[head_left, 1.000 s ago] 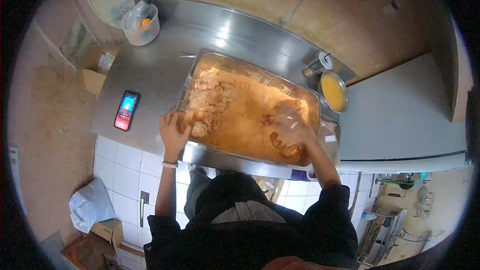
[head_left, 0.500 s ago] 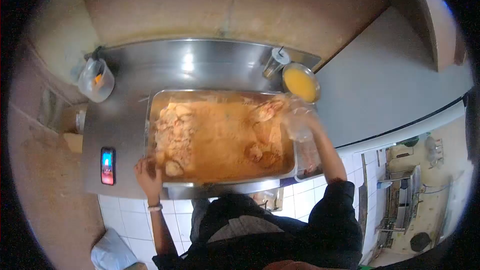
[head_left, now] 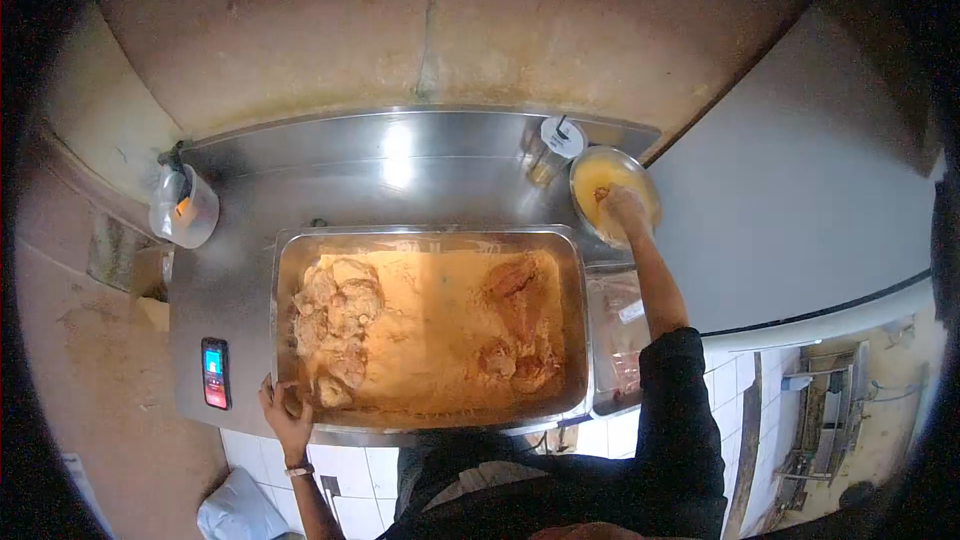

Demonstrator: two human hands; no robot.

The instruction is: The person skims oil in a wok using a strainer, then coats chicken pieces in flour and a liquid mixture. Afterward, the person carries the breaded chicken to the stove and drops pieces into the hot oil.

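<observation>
In the head view, my right hand reaches over the metal bowl of yellow liquid, fingertips down in it. A small reddish-brown bit shows at my fingertips; I cannot tell whether my fingers are pinching it or how closely they press together. My left hand is at the near left corner of the big tray, its fingers curved and parted, with a gap between thumb and forefinger.

The tray lies on the steel counter in front of me, spread with orange-tan powder. Pale, floury pieces crowd its left side, and darker reddish pieces lie on its right. Just beside the tray, near my right forearm, is a clear container with reddish contents. A lidded cup is next to the bowl. Off to my left are a phone and, farther back, a plastic tub.
</observation>
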